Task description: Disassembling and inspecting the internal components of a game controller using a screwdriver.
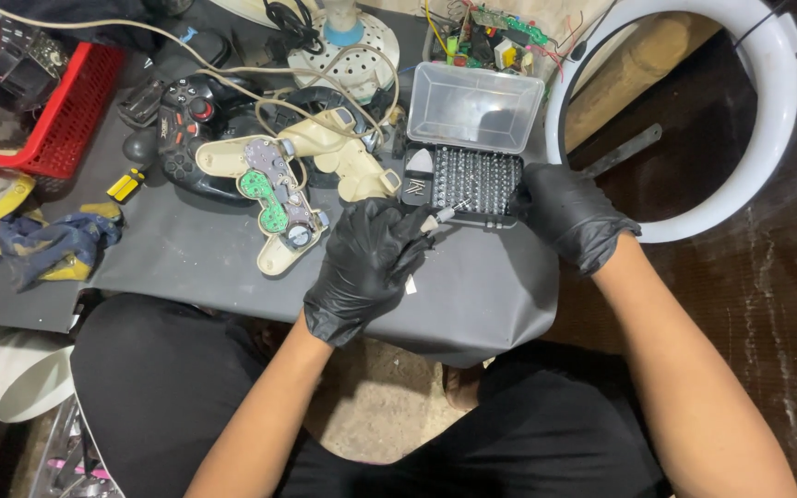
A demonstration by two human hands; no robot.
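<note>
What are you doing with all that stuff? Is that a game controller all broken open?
A person in black gloves sits at a grey mat. The left hand holds a small screwdriver with its tip at an open bit case, and the right hand steadies that case. Beside them lies a cream game controller, opened up so its green circuit board shows. A black controller sits behind it.

A grey mat (pixel 472 286) carries an opened gamepad (pixel 292 189), bit case (pixel 468 180) and red basket (pixel 57 120).

Single head-worn view — looking steeply down, close over the grey mat (pixel 232 267).
</note>
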